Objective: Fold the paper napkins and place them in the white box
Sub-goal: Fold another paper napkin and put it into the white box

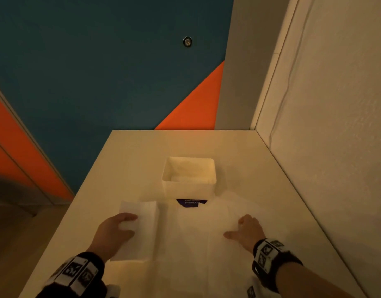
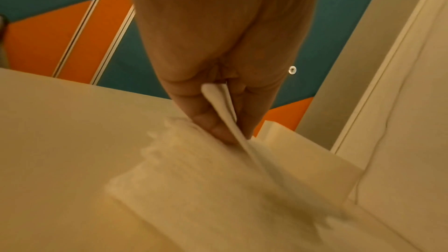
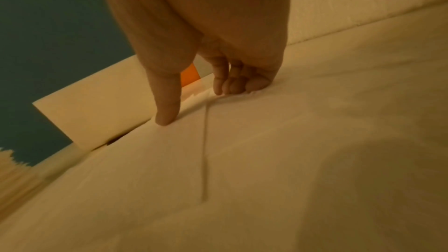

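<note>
Head view: a folded napkin [image 1: 140, 231] is pinched in the left hand [image 1: 115, 232] at the near left of the bench [image 1: 112, 168]. The right hand [image 1: 245, 232], fingers spread, is pressed on the napkin pile [image 1: 198, 237]. The fold could spring open before the far white box [image 1: 189, 178] is reached, if the pinch is eased.

Pale rectangular tabletop [image 1: 125, 168] beside textured white wall [image 1: 335, 125]. Open white rectangular box [image 1: 189, 188] at centre, possibly holding napkins. Folded white paper napkin [image 1: 142, 231] gripped by left hand [image 1: 114, 231]. Spread white paper napkins [image 1: 198, 237] under right hand [image 1: 247, 231], fingers resting on top. Purple printed label [image 1: 190, 202] just beneath box.
</note>
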